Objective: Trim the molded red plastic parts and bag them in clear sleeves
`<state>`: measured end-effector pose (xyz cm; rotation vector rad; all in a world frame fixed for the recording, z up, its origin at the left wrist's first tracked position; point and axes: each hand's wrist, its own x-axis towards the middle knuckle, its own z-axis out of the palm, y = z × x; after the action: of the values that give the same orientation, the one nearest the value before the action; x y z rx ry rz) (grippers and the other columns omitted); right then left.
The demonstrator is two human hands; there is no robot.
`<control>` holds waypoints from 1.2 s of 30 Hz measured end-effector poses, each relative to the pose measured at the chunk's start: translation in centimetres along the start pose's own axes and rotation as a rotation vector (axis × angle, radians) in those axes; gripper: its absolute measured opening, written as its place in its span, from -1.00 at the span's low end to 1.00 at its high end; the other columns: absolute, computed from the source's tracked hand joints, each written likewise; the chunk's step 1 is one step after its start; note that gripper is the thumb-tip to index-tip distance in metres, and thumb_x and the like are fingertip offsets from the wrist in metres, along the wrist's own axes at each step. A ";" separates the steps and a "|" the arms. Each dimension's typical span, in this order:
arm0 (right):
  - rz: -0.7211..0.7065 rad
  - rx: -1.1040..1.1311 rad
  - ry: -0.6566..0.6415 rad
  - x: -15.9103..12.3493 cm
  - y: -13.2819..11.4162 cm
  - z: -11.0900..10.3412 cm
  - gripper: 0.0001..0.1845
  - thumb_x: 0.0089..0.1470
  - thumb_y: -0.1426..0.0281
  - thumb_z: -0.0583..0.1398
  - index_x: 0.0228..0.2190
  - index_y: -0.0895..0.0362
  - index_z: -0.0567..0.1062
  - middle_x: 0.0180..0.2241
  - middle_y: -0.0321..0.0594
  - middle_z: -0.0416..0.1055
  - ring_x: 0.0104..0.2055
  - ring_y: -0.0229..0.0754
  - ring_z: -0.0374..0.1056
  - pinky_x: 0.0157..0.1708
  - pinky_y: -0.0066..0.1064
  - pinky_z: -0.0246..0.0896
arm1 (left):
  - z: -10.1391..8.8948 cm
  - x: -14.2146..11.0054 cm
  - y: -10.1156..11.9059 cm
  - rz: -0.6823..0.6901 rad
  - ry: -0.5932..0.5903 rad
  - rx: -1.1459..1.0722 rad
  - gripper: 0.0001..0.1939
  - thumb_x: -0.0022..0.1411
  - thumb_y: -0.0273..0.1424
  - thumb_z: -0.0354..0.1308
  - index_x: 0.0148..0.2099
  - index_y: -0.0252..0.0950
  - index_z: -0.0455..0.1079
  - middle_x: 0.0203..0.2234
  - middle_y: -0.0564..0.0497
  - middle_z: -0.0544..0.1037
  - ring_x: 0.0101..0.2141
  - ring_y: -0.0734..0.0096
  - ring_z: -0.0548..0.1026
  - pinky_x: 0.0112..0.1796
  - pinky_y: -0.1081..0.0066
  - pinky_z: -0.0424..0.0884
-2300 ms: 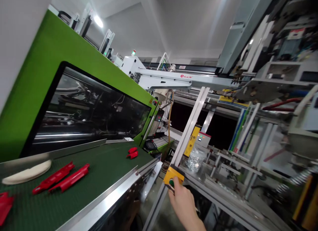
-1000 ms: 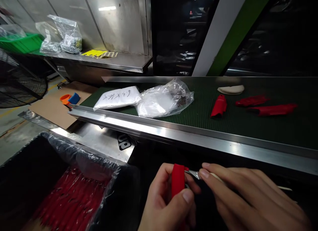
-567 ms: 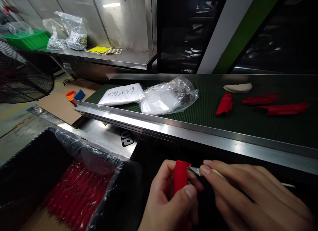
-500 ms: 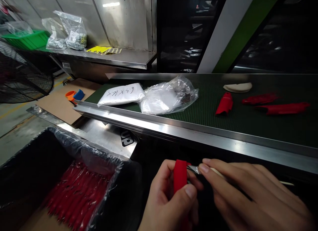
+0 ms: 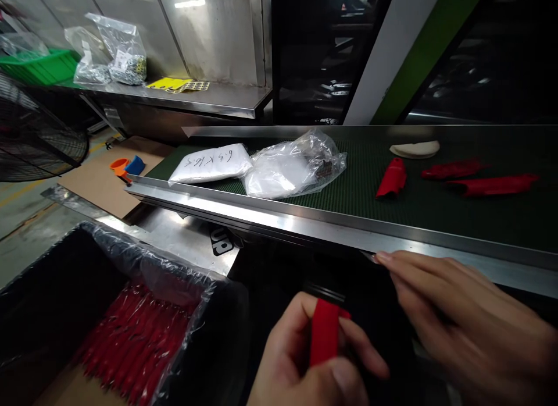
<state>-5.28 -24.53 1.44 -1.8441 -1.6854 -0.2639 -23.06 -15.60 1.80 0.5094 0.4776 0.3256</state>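
Note:
My left hand (image 5: 305,365) is closed round a red plastic part (image 5: 325,330), held upright at the bottom centre. My right hand (image 5: 462,313) is up and to the right of it, fingers pinched on a small knife whose metal tip (image 5: 370,257) shows just past my forefinger, below the conveyor's steel rail (image 5: 305,223). The blade is clear of the red part. On the green belt (image 5: 392,211) lie three more red parts (image 5: 392,178) (image 5: 451,169) (image 5: 492,185) and a cream-coloured piece (image 5: 414,149).
Two plastic bags (image 5: 211,163) (image 5: 292,167) lie on the belt's left end. A black bin lined with clear film (image 5: 108,313) holds several red parts at lower left. A fan (image 5: 35,144), a steel shelf with bagged hardware (image 5: 117,54) and a green crate (image 5: 39,66) stand behind.
My right hand has lifted the knife away from the red part, up and to the right toward the rail. My left hand with the part has dropped slightly.

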 end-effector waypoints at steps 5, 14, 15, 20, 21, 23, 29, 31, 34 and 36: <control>-0.151 0.177 -0.067 0.0 -1.6 -0.5 -0.59 0.10 0.68 0.13 0.00 0.25 0.44 -0.07 -0.06 0.42 -0.02 -0.12 0.36 -0.13 -0.26 0.31 | -1.3 1.1 -1.2 0.061 -0.105 -0.082 -0.81 0.24 -0.29 0.10 -0.21 -0.34 0.31 -0.43 0.03 0.46 -0.73 0.69 0.26 -0.76 0.70 0.14; -0.117 0.191 -0.080 -0.7 -2.5 -0.2 -0.56 0.11 0.69 0.12 0.03 0.25 0.42 -0.04 -0.04 0.39 0.01 -0.10 0.31 -0.11 -0.24 0.23 | -1.5 1.4 -1.8 0.110 -0.260 -0.218 -0.81 0.30 -0.39 -0.09 -0.16 -0.35 0.30 -0.32 -0.10 0.47 -0.67 0.67 0.34 -0.69 0.69 0.21; -0.116 0.187 -0.084 -0.8 -2.5 -0.2 -0.56 0.11 0.68 0.12 0.03 0.25 0.42 -0.04 -0.04 0.39 0.01 -0.10 0.31 -0.11 -0.24 0.23 | -1.5 1.4 -1.7 0.101 -0.259 -0.203 -0.80 0.30 -0.38 -0.09 -0.15 -0.35 0.31 -0.37 -0.07 0.45 -0.68 0.67 0.32 -0.70 0.69 0.20; -0.127 0.177 -0.086 -0.9 -2.4 0.1 -0.53 0.10 0.69 0.12 0.05 0.24 0.41 -0.03 -0.04 0.39 0.00 -0.09 0.33 -0.14 -0.25 0.24 | -1.5 1.5 -1.7 0.067 -0.268 -0.157 -0.76 0.31 -0.35 -0.08 -0.16 -0.38 0.34 -0.45 -0.03 0.41 -0.70 0.70 0.25 -0.71 0.69 0.13; -0.133 0.169 -0.090 -1.0 -2.3 0.3 -0.52 0.10 0.68 0.12 0.06 0.23 0.41 -0.03 -0.04 0.40 0.00 -0.09 0.33 -0.14 -0.25 0.24 | -1.4 1.4 -1.8 0.070 -0.286 -0.179 -0.77 0.31 -0.34 -0.07 -0.16 -0.38 0.34 -0.40 -0.05 0.44 -0.71 0.72 0.24 -0.72 0.69 0.12; -0.110 0.127 -0.083 -1.1 -1.9 0.6 -0.53 0.12 0.65 0.12 0.07 0.20 0.41 -0.04 -0.07 0.42 -0.04 -0.10 0.35 -0.14 -0.25 0.25 | -1.1 1.1 -2.1 0.062 -0.313 -0.222 -0.82 0.27 -0.35 0.05 -0.18 -0.36 0.35 -0.36 -0.07 0.49 -0.68 0.70 0.28 -0.68 0.68 0.17; 0.023 0.171 0.043 -1.1 -1.3 0.2 -0.59 0.13 0.66 0.13 0.00 0.19 0.43 -0.08 -0.13 0.44 -0.05 -0.15 0.38 -0.07 -0.30 0.29 | -0.5 -0.1 -2.0 -0.038 -0.247 -0.247 -0.80 0.23 -0.29 0.17 -0.24 -0.34 0.32 -0.32 -0.17 0.58 -0.43 0.48 0.51 -0.46 0.61 0.35; -0.045 0.218 -0.003 -1.1 -1.6 -0.3 -0.60 0.14 0.65 0.10 0.00 0.18 0.42 -0.06 -0.10 0.42 -0.03 -0.12 0.36 -0.13 -0.28 0.30 | -1.1 0.1 -1.9 -0.124 -0.234 -0.300 -0.71 0.23 -0.20 0.09 -0.18 -0.34 0.32 -0.36 -0.20 0.57 -0.48 0.44 0.50 -0.52 0.61 0.31; -0.082 0.231 -0.047 -1.2 -2.2 -0.5 -0.63 0.18 0.57 0.08 -0.01 0.12 0.44 -0.06 -0.11 0.41 -0.05 -0.06 0.35 -0.19 -0.20 0.26 | -2.2 0.7 -2.2 -0.202 -0.219 -0.335 -0.62 0.19 -0.15 0.04 -0.20 -0.40 0.38 -0.46 -0.19 0.53 -0.49 0.33 0.48 -0.53 0.51 0.32; -0.071 0.205 -0.060 -1.2 -2.4 -0.4 -0.64 0.18 0.54 0.08 -0.03 0.05 0.46 -0.07 -0.14 0.43 -0.08 -0.05 0.36 -0.20 -0.17 0.24 | -2.6 1.0 -2.5 -0.217 -0.253 -0.349 -0.62 0.15 -0.16 0.06 -0.25 -0.42 0.41 -0.48 -0.17 0.50 -0.49 0.30 0.45 -0.51 0.45 0.32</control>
<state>-7.62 -25.81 1.86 -1.6587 -1.7515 -0.0616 -23.14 -16.23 -1.89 0.1521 0.2195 0.1283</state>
